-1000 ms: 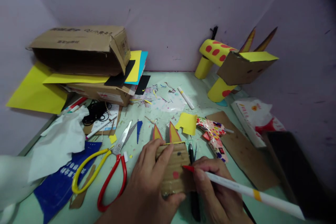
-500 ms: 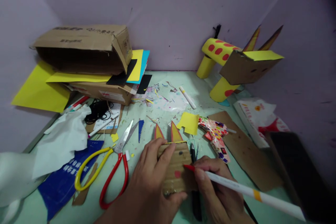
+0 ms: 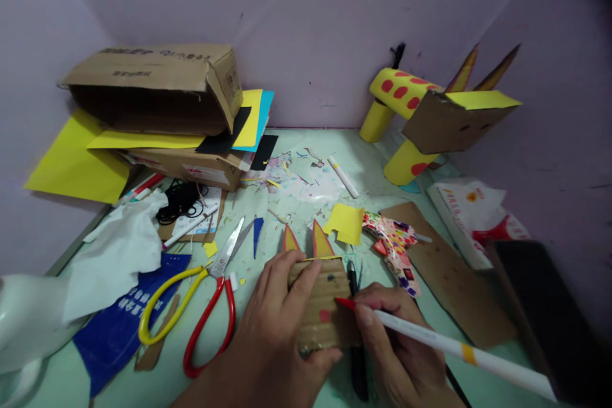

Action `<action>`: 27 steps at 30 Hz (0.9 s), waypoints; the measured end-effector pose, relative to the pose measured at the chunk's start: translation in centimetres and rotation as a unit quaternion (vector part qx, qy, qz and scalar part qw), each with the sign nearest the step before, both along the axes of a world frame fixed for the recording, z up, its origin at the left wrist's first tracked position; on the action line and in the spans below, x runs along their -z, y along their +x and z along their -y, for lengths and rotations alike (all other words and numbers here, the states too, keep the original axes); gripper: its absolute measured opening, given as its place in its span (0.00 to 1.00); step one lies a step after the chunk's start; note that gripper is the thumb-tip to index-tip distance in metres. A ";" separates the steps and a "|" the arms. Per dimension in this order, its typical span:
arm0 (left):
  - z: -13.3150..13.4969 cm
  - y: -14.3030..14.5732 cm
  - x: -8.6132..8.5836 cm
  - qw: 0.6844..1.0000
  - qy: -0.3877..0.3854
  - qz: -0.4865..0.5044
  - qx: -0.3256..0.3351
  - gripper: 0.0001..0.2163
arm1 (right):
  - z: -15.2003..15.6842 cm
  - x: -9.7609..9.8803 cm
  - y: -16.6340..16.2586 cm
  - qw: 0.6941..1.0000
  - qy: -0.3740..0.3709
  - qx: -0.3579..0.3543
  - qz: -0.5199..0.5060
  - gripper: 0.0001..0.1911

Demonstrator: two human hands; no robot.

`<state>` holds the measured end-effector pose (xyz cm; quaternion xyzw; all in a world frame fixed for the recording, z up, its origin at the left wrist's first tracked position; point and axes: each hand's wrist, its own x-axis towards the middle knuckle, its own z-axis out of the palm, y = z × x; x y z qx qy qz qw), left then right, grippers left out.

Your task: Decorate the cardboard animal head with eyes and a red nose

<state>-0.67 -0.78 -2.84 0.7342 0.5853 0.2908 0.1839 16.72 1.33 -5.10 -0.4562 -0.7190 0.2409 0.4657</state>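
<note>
My left hand is closed around a small cardboard box, thumb on its top edge. The box has two yellow-and-red pointed ears, a dark eye mark and a red spot. Between the fingers of my right hand is a white marker pen, its red tip at the box's right side. Partly under the box and beside my right hand lies a black pen. Scissors with one yellow and one red handle lie spread to the left of my left hand.
A yellow, red-spotted giraffe-like figure stands at the back right. Stacked cardboard boxes occupy the back left. Around my hands are a yellow paper scrap, a floral glue gun, a cardboard strip, and a dark phone-like object.
Both hands keep almost the same position on the box and marker. The whole view has shifted very slightly.
</note>
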 end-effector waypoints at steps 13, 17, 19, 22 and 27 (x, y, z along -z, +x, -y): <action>-0.1 0.0 0.1 1.000 0.013 0.000 0.011 0.38 | -0.1 -0.4 -0.1 1.000 -0.007 -0.018 0.002 0.04; -0.1 0.0 0.0 1.000 0.011 0.000 0.011 0.39 | -0.2 -0.2 -0.2 1.000 0.008 -0.018 0.012 0.04; -0.1 0.0 0.1 1.000 0.010 0.000 0.012 0.39 | -0.2 -0.1 -0.2 1.000 0.014 -0.017 0.007 0.04; -0.1 -0.1 0.2 1.000 0.013 0.003 0.015 0.39 | -0.2 0.0 -0.2 1.000 0.008 -0.022 -0.005 0.04; -0.1 -0.1 0.2 1.000 0.014 0.000 0.014 0.39 | 0.0 -0.1 0.0 1.000 0.012 -0.016 0.014 0.05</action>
